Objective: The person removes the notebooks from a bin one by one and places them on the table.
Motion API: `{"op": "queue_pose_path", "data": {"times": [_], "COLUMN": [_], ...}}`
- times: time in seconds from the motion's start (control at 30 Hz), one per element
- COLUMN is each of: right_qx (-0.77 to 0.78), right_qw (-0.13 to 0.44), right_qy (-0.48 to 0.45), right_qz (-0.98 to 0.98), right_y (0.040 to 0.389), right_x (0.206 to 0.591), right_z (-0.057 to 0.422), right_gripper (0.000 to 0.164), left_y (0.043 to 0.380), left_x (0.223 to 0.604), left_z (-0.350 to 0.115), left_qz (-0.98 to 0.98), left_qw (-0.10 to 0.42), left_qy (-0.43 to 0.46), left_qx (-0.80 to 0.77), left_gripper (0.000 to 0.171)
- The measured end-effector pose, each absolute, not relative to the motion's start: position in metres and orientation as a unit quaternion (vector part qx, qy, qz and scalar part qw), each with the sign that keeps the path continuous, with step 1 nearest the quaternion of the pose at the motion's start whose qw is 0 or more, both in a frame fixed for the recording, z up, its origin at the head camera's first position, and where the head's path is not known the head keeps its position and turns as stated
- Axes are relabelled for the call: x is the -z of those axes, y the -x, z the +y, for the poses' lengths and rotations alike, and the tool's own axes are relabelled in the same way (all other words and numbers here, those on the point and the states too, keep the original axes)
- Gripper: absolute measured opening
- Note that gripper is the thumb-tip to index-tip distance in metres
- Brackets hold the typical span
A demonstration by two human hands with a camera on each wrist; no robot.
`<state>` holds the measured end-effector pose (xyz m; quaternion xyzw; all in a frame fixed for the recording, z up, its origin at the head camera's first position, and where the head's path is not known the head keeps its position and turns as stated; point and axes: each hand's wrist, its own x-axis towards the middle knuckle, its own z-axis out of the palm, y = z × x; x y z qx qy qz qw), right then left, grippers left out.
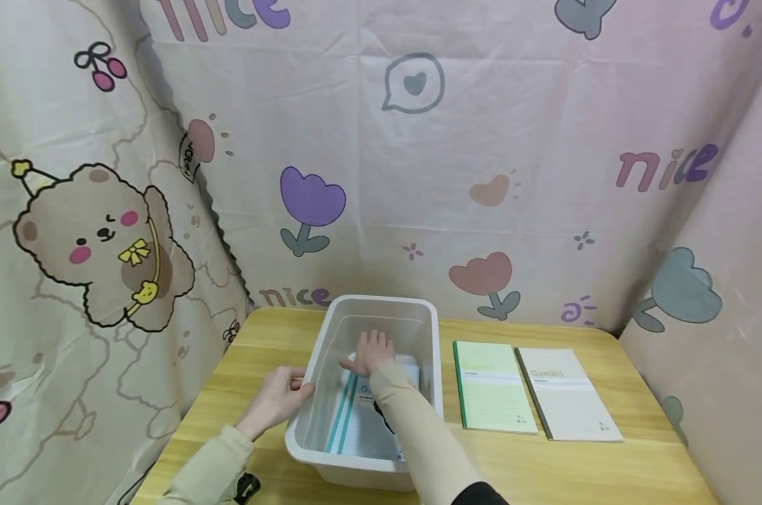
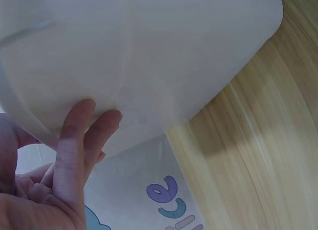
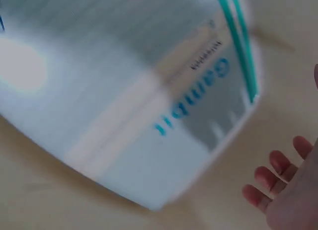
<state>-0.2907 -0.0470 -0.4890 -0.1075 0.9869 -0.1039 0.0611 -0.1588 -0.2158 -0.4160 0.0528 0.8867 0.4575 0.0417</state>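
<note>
A white plastic bin (image 1: 355,475) stands on the wooden table. My left hand (image 1: 275,398) grips its left rim, the fingers against the outer wall in the left wrist view (image 2: 69,155) and the thumb over the edge. Inside the bin lies a light blue Gambit notebook (image 1: 355,428) with two teal stripes along its spine side. My right hand (image 1: 374,353) reaches into the bin with fingers spread, above the far end of the notebook. In the right wrist view its fingertips (image 3: 268,179) are beside the notebook cover (image 3: 124,155), holding nothing.
Right of the bin, a green Gambit notebook (image 1: 497,396) and a grey one (image 1: 573,400) lie side by side on the table (image 1: 645,393). A patterned cloth (image 1: 418,182) hangs behind. A small black object (image 1: 247,487) is near my left sleeve.
</note>
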Motion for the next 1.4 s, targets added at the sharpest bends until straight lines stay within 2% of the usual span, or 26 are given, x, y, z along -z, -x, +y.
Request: {"op": "queue_pose_path", "data": {"times": [0.47,0.7,0.87,1.17,1.4], "right_qx": [0.042,0.030,0.024,0.006,0.014], "right_qw": [0.037,0.069,0.077,0.054,0.045], "right_qy": [0.111,0.124,0.125,0.117,0.108], "right_qz": [0.992,0.989,0.989,0.992,0.993], "right_y": [0.291,0.289,0.288,0.293,0.296], "right_x": [0.539,0.546,0.547,0.552,0.551], "right_z": [-0.043,-0.034,-0.034,-0.034,-0.035], "right_gripper": [0.098,0.115,0.121,0.110,0.110], "left_y": [0.159,0.159,0.159,0.159,0.159], "left_x": [0.417,0.418,0.418,0.418,0.419], "left_z": [-0.215,-0.214,-0.215,-0.215,-0.215], "left_qz": [0.884,0.886,0.886,0.885,0.884], "left_qw": [0.044,0.039,0.040,0.038,0.039], "left_qy": [-0.061,-0.061,-0.065,-0.062,-0.056], "left_qx": [-0.460,-0.459,-0.458,-0.460,-0.463], "left_gripper": [0.036,0.034,0.034,0.035,0.035]}}
